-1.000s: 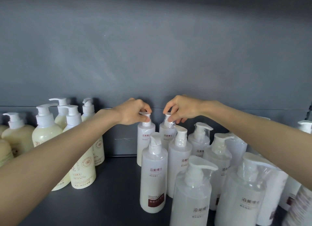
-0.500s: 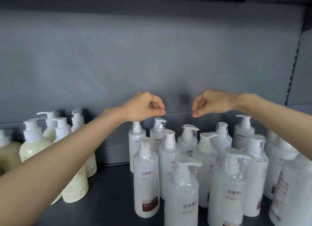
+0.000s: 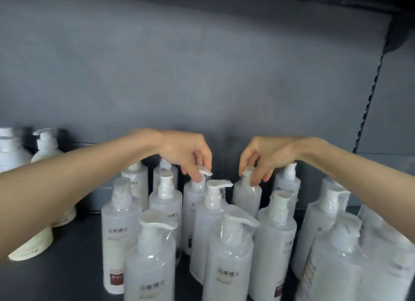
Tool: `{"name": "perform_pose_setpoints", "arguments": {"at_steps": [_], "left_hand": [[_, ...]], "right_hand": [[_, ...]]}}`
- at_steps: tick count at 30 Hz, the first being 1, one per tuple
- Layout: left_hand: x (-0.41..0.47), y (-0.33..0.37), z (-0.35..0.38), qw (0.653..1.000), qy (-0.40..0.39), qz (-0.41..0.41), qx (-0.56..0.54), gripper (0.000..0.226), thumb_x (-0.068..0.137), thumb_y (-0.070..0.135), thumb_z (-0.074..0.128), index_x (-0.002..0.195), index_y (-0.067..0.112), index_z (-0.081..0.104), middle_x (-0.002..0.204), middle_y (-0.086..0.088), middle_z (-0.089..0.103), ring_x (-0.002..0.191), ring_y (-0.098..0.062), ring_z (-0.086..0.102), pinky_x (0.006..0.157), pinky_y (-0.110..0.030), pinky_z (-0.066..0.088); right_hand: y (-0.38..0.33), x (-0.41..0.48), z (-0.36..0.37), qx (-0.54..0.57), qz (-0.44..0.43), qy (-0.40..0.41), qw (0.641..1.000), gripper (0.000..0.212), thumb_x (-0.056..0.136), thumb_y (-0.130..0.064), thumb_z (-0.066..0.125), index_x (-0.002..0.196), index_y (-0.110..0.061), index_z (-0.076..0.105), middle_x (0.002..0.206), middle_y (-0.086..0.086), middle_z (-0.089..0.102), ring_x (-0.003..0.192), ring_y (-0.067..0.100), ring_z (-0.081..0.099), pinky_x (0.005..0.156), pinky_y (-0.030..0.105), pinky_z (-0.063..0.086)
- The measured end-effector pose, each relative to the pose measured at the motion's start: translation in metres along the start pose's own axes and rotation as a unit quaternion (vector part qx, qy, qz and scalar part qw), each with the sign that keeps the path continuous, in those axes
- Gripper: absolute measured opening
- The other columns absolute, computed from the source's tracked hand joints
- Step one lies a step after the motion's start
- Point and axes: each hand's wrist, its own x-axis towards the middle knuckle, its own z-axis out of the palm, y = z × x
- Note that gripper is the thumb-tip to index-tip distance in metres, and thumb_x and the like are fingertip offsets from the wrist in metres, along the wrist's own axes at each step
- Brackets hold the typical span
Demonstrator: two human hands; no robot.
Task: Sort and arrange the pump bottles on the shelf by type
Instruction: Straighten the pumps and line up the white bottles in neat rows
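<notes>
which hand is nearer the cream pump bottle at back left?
Left. The left hand pinches the centre pump head, to the right of the cream pump bottle. The right hand is farther right, on the neighbouring pump head.

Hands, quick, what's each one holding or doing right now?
Left hand: pinching the pump top of a white bottle.
Right hand: pinching the pump top of the neighbouring bottle.
</notes>
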Motion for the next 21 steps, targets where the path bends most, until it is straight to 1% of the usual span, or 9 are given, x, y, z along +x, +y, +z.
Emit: {"name": "perform_pose_setpoints", "arguments": {"at_steps": [2,4,7,10,13,15,16,19,21], "left_hand": [[0.004,-0.003,-0.001,1.0,0.017,-0.008,0.003,0.014,0.078,0.006,0.075,0.087,0.014,0.068,0.085,-0.013,0.069,0.06,-0.01,0.058,0.064,-0.024,0.05],[0.009,-0.007,-0.002,0.999,0.033,-0.021,0.011,0.012,0.078,0.008,0.075,0.088,0.009,0.069,0.084,-0.017,0.07,0.062,-0.017,0.058,0.065,-0.029,0.05],[0.016,-0.01,-0.002,0.997,0.059,-0.045,0.027,0.018,0.077,0.01,0.075,0.093,0.004,0.07,0.085,-0.018,0.071,0.064,-0.019,0.059,0.064,-0.029,0.05],[0.023,-0.011,-0.003,0.992,0.08,-0.066,0.067,0.019,0.077,0.015,0.077,0.093,0.008,0.071,0.084,-0.012,0.071,0.07,-0.027,0.062,0.064,-0.027,0.049],[0.029,-0.02,-0.004,0.987,0.099,-0.08,0.099,0.019,0.076,0.019,0.078,0.092,0.013,0.072,0.083,-0.006,0.072,0.08,-0.024,0.066,0.07,-0.028,0.051],[0.032,-0.026,-0.004,0.984,0.113,-0.086,0.103,0.017,0.075,0.021,0.078,0.09,0.017,0.071,0.081,-0.001,0.071,0.082,-0.021,0.066,0.075,-0.032,0.052],[0.033,-0.029,-0.004,0.984,0.119,-0.088,0.103,0.016,0.076,0.021,0.078,0.089,0.018,0.071,0.08,0.001,0.07,0.081,-0.019,0.065,0.076,-0.031,0.052],[0.035,-0.034,-0.004,0.983,0.127,-0.086,0.096,0.015,0.077,0.021,0.076,0.091,0.017,0.072,0.079,0.003,0.068,0.073,-0.011,0.059,0.07,-0.02,0.046],[0.036,-0.036,-0.002,0.984,0.133,-0.079,0.091,0.016,0.078,0.021,0.076,0.093,0.016,0.072,0.083,0.001,0.068,0.067,-0.001,0.055,0.063,-0.01,0.04]], "right_hand": [[0.005,0.008,-0.003,0.01,-0.021,0.004,1.0,0.024,0.074,0.002,0.075,0.097,-0.002,0.069,0.092,0.016,0.072,0.071,0.012,0.067,0.061,0.02,0.054],[0.01,0.017,-0.005,0.008,-0.04,0.008,0.999,0.024,0.075,0.003,0.075,0.097,-0.002,0.07,0.088,0.013,0.072,0.07,0.012,0.067,0.061,0.019,0.054],[0.012,0.032,-0.006,-0.023,-0.062,0.029,0.997,0.025,0.075,0.002,0.076,0.098,-0.008,0.071,0.09,0.005,0.071,0.065,0.007,0.064,0.061,0.019,0.055],[0.013,0.045,-0.007,-0.05,-0.083,0.057,0.994,0.026,0.074,-0.001,0.077,0.097,-0.011,0.072,0.096,0.007,0.07,0.066,0.01,0.062,0.061,0.021,0.057],[0.013,0.053,-0.008,-0.079,-0.092,0.065,0.991,0.027,0.073,-0.004,0.078,0.098,-0.015,0.072,0.096,0.003,0.068,0.076,0.023,0.069,0.068,0.025,0.059],[0.01,0.056,-0.01,-0.113,-0.094,0.069,0.987,0.029,0.073,-0.009,0.079,0.099,-0.018,0.072,0.096,-0.001,0.068,0.085,0.023,0.07,0.073,0.024,0.056],[0.009,0.058,-0.011,-0.129,-0.094,0.072,0.985,0.03,0.073,-0.012,0.079,0.101,-0.019,0.071,0.095,-0.002,0.068,0.087,0.021,0.069,0.073,0.021,0.053],[0.006,0.063,-0.014,-0.135,-0.089,0.078,0.984,0.028,0.074,-0.015,0.079,0.1,-0.018,0.071,0.089,-0.006,0.068,0.083,0.015,0.068,0.064,0.013,0.045],[0.006,0.067,-0.013,-0.115,-0.083,0.085,0.986,0.023,0.075,-0.014,0.079,0.097,-0.013,0.07,0.084,-0.004,0.069,0.071,0.013,0.069,0.061,0.013,0.048]]}}
